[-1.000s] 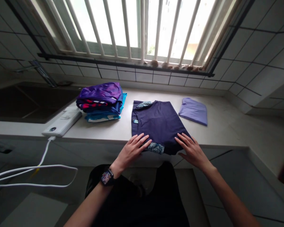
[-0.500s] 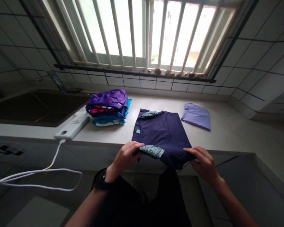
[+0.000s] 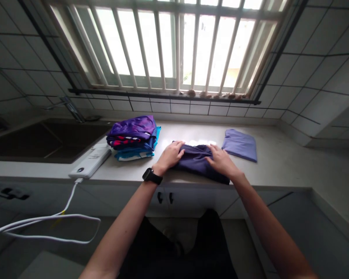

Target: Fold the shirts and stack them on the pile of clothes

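A navy T-shirt (image 3: 194, 162), doubled over into a long narrow strip, lies on the counter close to its front edge. My left hand (image 3: 172, 154) rests on the left end of the cloth, fingers stretched toward the far fold and thumb apart. On the right part of the shirt lies my right hand (image 3: 220, 159), its fingers also extended and thumb spread. Both hands are open and press on the fabric from above. The blue-green patterned patches of the shirt are now hidden inside the fold.
A pile of folded clothes (image 3: 133, 135) in purple, red and blue stands left of the shirt. A folded lavender garment (image 3: 240, 145) lies to the right. Farther left are a white power strip (image 3: 90, 162) with a cable and a dark sink (image 3: 46, 141). A barred window is behind.
The near side of the navy T-shirt has been folded away from me over the far side. Both hands moved forward from the counter's edge and released the hem, now lying flat on the cloth.
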### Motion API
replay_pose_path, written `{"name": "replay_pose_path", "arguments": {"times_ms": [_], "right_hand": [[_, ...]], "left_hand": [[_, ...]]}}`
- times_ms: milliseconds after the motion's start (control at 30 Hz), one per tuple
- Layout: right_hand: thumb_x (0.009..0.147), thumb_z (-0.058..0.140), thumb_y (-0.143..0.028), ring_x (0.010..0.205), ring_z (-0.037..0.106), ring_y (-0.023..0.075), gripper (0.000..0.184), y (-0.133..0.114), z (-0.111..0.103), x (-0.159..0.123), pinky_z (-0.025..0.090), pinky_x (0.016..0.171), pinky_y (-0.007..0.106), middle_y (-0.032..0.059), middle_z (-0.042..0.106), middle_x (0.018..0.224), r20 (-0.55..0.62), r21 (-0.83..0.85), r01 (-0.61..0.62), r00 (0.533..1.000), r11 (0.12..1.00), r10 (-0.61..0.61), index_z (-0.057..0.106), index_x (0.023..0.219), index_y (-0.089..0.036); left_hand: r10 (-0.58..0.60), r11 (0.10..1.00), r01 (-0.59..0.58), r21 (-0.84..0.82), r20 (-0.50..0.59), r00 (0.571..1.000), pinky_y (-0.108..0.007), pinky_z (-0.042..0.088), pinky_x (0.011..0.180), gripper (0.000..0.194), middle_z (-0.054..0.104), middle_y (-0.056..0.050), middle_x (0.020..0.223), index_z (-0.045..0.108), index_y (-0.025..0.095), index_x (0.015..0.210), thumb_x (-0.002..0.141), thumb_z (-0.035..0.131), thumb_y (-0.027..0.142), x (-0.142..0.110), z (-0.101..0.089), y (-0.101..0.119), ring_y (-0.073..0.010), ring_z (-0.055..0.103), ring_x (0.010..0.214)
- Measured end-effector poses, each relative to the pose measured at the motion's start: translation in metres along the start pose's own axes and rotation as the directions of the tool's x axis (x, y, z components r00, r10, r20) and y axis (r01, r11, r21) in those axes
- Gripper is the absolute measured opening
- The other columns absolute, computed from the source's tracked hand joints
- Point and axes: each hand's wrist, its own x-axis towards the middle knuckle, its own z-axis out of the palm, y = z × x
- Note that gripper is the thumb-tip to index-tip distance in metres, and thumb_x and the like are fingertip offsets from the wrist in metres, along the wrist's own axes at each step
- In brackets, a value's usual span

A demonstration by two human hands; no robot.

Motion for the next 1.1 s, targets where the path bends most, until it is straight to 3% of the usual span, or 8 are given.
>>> {"name": "replay_pose_path", "arguments": {"times_ms": [133, 300, 433, 567, 733, 833, 933, 1100], "right_hand": [[0.109, 0.036, -0.040, 0.158, 0.028, 0.0323, 0.057, -0.018, 0.031, -0.008, 0.027, 0.125, 0.061, 0.0100, 0.031, 0.171, 0.232, -0.013, -0.005, 0.973, 1.000, 0.008, 0.037, 0.163, -0.022], [0.110, 0.033, -0.041, 0.160, 0.021, 0.0308, 0.059, -0.018, 0.035, -0.006, 0.023, 0.126, 0.062, 0.0078, 0.025, 0.173, 0.278, -0.014, -0.014, 0.960, 1.000, 0.017, 0.030, 0.166, -0.024], [0.110, 0.034, -0.042, 0.160, 0.021, 0.0309, 0.058, -0.015, 0.029, -0.001, 0.023, 0.126, 0.063, 0.0082, 0.026, 0.173, 0.292, 0.029, -0.023, 0.956, 0.999, 0.013, 0.032, 0.165, -0.024], [0.106, 0.044, -0.037, 0.156, 0.031, 0.0325, 0.058, -0.020, 0.025, 0.013, 0.029, 0.123, 0.063, 0.0134, 0.033, 0.170, 0.233, 0.047, -0.053, 0.972, 0.997, 0.041, 0.039, 0.161, -0.022], [0.094, 0.067, -0.043, 0.138, 0.053, 0.0333, 0.070, -0.019, 0.018, 0.043, 0.046, 0.110, 0.043, 0.0189, 0.055, 0.153, 0.137, 0.034, 0.004, 0.991, 0.999, -0.008, 0.047, 0.156, -0.018], [0.093, 0.068, -0.032, 0.117, 0.066, 0.0263, 0.040, -0.012, 0.009, 0.060, 0.049, 0.094, 0.030, 0.0122, 0.073, 0.125, 0.176, 0.045, 0.008, 0.984, 0.999, -0.016, 0.071, 0.131, -0.020], [0.094, 0.063, -0.025, 0.103, 0.069, 0.0219, 0.026, -0.007, 0.000, 0.075, 0.049, 0.085, 0.026, 0.0069, 0.077, 0.108, 0.160, 0.102, -0.008, 0.987, 0.995, -0.008, 0.077, 0.115, -0.021], [0.099, 0.048, -0.014, 0.120, 0.064, 0.0262, 0.042, -0.017, 0.003, 0.085, 0.049, 0.102, 0.033, 0.0170, 0.066, 0.135, -0.041, 0.080, -0.085, 0.995, 0.993, 0.088, 0.066, 0.137, -0.014]], "left_hand": [[0.040, 0.989, -0.066, 0.130, 0.191, 0.981, -0.049, 0.032, 0.126, 0.047, 0.049, -0.012, 0.161, 0.058, 0.021, 0.146, 0.104, 0.047, 0.037, -0.013, 0.026, -0.004, -0.0295, 0.040, 0.153], [-0.082, 0.975, 0.036, 0.221, 0.202, 0.976, -0.043, 0.038, 0.123, 0.054, 0.050, -0.015, 0.160, 0.047, 0.019, 0.156, 0.107, 0.043, 0.041, -0.001, 0.028, -0.014, -0.0287, 0.047, 0.148], [-0.098, 0.977, 0.056, 0.205, 0.200, 0.975, -0.039, 0.042, 0.118, 0.048, 0.059, -0.016, 0.151, 0.055, 0.016, 0.148, 0.108, 0.042, 0.040, 0.012, 0.026, -0.021, -0.0273, 0.055, 0.141], [-0.125, 0.975, 0.086, 0.207, 0.185, 0.975, -0.041, 0.051, 0.105, 0.039, 0.069, -0.018, 0.134, 0.066, 0.015, 0.128, 0.107, 0.044, 0.039, 0.020, 0.024, -0.022, -0.0300, 0.065, 0.124], [-0.098, 0.993, 0.086, 0.085, 0.142, 0.985, -0.035, 0.052, 0.090, 0.021, 0.074, -0.012, 0.108, 0.068, 0.019, 0.105, 0.103, 0.052, 0.033, 0.032, 0.012, -0.026, -0.0260, 0.069, 0.102], [-0.029, 1.000, 0.029, -0.005, 0.095, 0.995, -0.032, 0.052, 0.086, 0.013, 0.072, -0.009, 0.101, 0.067, 0.020, 0.095, 0.098, 0.060, 0.031, 0.037, 0.002, -0.033, -0.0237, 0.068, 0.095], [-0.011, 0.998, 0.014, -0.063, 0.053, 0.999, -0.032, 0.052, 0.084, 0.011, 0.071, -0.007, 0.097, 0.066, 0.020, 0.093, 0.096, 0.061, 0.029, 0.044, -0.008, -0.037, -0.0225, 0.067, 0.091], [-0.044, 0.990, 0.052, 0.135, -0.062, 0.997, -0.039, 0.050, 0.101, 0.027, 0.069, -0.014, 0.119, 0.069, 0.017, 0.114, 0.098, 0.047, 0.016, 0.050, -0.004, -0.027, -0.0272, 0.065, 0.113]]}}
